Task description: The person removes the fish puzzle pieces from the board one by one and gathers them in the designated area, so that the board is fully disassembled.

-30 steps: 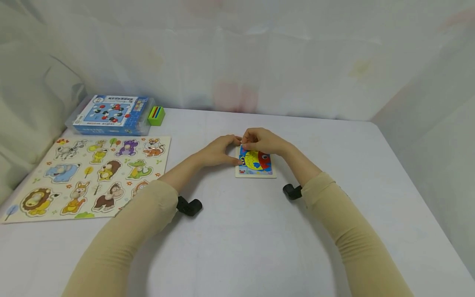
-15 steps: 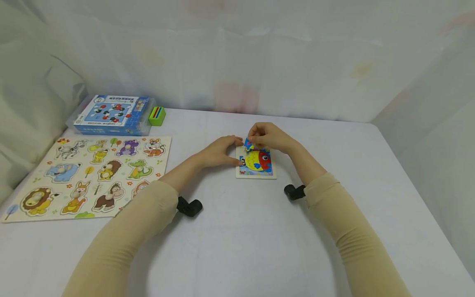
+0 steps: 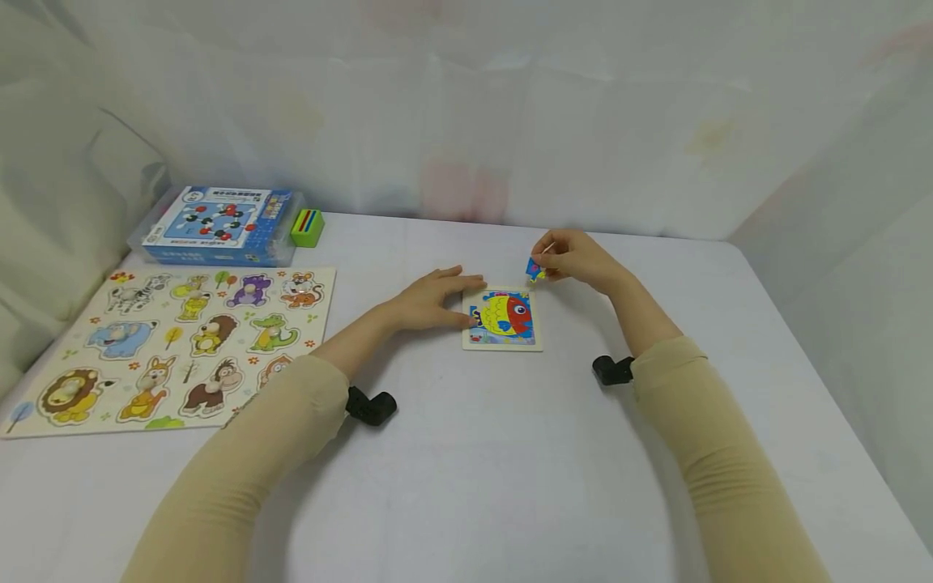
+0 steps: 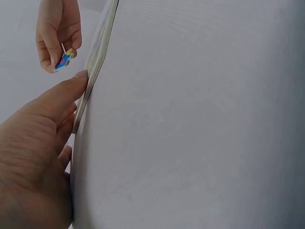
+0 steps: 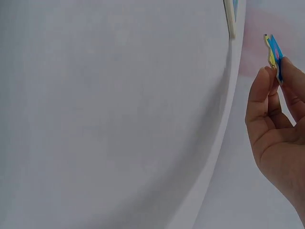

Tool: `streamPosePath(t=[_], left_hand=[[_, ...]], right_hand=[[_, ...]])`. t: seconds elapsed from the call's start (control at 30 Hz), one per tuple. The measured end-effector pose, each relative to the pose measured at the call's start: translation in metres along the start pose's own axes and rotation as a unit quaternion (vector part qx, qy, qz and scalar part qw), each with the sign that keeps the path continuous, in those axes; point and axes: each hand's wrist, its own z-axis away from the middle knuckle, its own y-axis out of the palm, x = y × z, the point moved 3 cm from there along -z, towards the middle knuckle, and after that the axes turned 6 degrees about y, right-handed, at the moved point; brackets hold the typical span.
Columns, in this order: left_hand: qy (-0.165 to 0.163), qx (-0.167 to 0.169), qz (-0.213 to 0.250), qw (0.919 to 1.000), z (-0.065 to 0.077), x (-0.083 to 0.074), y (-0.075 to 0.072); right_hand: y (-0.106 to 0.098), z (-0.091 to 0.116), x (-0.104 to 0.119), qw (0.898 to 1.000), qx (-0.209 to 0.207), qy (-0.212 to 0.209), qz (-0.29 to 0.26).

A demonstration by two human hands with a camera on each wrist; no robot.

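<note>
A small fish puzzle board (image 3: pixel 503 320) with a pale wooden rim lies mid-table; its upper left shows bare wood. My left hand (image 3: pixel 433 301) lies at the board's left side, fingers extended, the thumb touching the edge in the left wrist view. Beyond the board's upper right corner, my right hand (image 3: pixel 576 257) pinches a blue and yellow puzzle piece (image 3: pixel 535 270) between thumb and fingertips. The right wrist view shows that piece (image 5: pixel 275 55) tilted, edge partly toward the camera, held up off the table.
On the left lies a large animal puzzle board (image 3: pixel 175 348), partly covered by the left sleeve. Behind it stand a blue boxed molecule set (image 3: pixel 219 227) and a green block (image 3: pixel 308 227) with coloured stripes. A white cloth backdrop (image 3: pixel 466 105) rises at the table's rear.
My right hand has lifted the puzzle piece out of the fish board's upper left and carried it to the right, past the board. My left hand stays almost in place, its fingers slightly straighter.
</note>
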Motion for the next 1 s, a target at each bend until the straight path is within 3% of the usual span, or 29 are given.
streamPosePath(t=[0.47,1.0], left_hand=[[-0.004,-0.001,-0.003,1.0,0.002,-0.001,0.0],[0.0,-0.009,0.041,0.9991,-0.001,-0.006,0.001]], right_hand=[[-0.039,0.006,-0.033,0.999,-0.031,0.032,-0.014],[-0.041,0.001,-0.047,0.999,-0.002,0.041,-0.026]])
